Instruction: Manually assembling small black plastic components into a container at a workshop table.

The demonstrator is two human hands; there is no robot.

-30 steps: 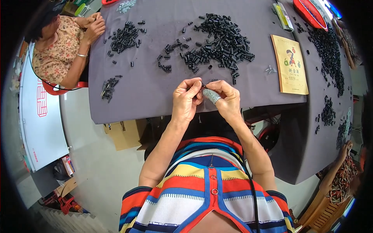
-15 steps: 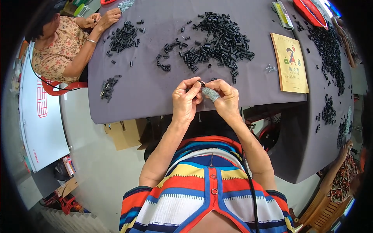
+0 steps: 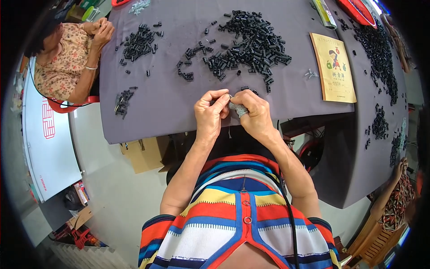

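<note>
My left hand (image 3: 208,115) is closed in a pinch just past the table's near edge, on a small black plastic piece that the fingers mostly hide. Right beside it, nearly touching at the fingertips, is my right hand (image 3: 257,113). Its fingers curl round a clump of small silvery metal pieces (image 3: 238,109), and its thumb and forefinger meet at the left fingertips. Beyond both hands spreads a large heap of short black tubular pieces (image 3: 257,47). A few more black pieces (image 3: 249,90) lie just behind my right hand.
On the grey-covered table (image 3: 170,107) are a smaller black heap (image 3: 139,42), dark slim parts (image 3: 123,103) and a yellow notebook (image 3: 335,67). A few silvery pieces (image 3: 311,73) lie left of the notebook. Co-workers sit at left (image 3: 67,62) and right (image 3: 396,201).
My right fingers have closed in over the silvery clump and toward my left fingertips, hiding more of the black piece. The left co-worker's hands have drawn back from the silvery pile.
</note>
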